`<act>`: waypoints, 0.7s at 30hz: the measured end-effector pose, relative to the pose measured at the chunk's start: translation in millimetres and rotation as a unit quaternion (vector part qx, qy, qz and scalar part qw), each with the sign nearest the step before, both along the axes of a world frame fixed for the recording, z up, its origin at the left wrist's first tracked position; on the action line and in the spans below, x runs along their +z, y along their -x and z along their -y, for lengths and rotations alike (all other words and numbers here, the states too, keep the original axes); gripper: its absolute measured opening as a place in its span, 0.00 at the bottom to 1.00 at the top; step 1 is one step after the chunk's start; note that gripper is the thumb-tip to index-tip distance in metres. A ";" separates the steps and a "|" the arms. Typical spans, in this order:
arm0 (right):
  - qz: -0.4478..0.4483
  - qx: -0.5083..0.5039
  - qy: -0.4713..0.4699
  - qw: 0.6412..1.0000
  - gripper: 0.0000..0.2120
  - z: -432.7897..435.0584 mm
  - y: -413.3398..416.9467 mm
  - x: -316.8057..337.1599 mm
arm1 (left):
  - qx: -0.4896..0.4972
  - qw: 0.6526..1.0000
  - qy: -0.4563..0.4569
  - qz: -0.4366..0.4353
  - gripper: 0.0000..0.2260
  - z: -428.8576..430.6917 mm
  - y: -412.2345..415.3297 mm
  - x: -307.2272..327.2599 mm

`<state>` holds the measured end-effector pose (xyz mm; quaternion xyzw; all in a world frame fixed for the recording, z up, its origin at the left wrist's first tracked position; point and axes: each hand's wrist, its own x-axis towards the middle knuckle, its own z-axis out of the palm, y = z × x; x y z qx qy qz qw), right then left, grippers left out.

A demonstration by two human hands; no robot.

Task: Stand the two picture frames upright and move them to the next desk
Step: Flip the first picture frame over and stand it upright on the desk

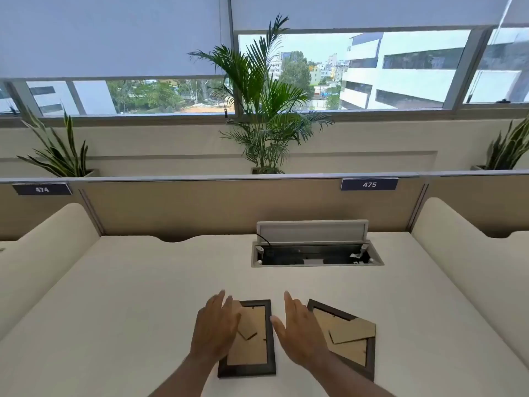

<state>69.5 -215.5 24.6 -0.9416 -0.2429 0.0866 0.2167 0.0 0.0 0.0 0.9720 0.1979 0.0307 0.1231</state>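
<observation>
Both hands were open with fingers spread, gripping nothing. The left hand (216, 325) hovered over the left edge of the left picture frame (252, 342), covering its near-left side; whether the palm touched it could not be told. The right hand (300, 330) sat in the gap between the two frames, its outer edge over the left side of the right picture frame (347, 336). Both frames lay flat, backs up, on the desk (143, 296), nearer than the open cable box (316, 255) and a little to its left. The left frame's long axis ran almost straight away from the person; the right frame's was turned, its far corner pointing toward the cable box. Each hand was nearest its own frame, so lifting one apiece looked the natural move
</observation>
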 end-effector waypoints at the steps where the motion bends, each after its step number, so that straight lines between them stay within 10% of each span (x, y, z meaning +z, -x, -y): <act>1: -0.020 0.000 -0.007 1.000 0.37 -2.7 0.8 -4.3 | 0.018 1.000 0.006 0.003 0.28 -2.7 1.7 -4.3; 10: -0.153 0.007 0.041 0.987 0.15 -23.1 10.7 -25.8 | 0.126 0.987 -0.007 -0.094 0.19 3.5 10.8 -22.3; 21: -0.267 -0.008 -0.014 0.963 0.07 -30.2 7.2 -31.9 | 0.228 0.941 0.248 -0.029 0.16 21.0 3.8 -30.0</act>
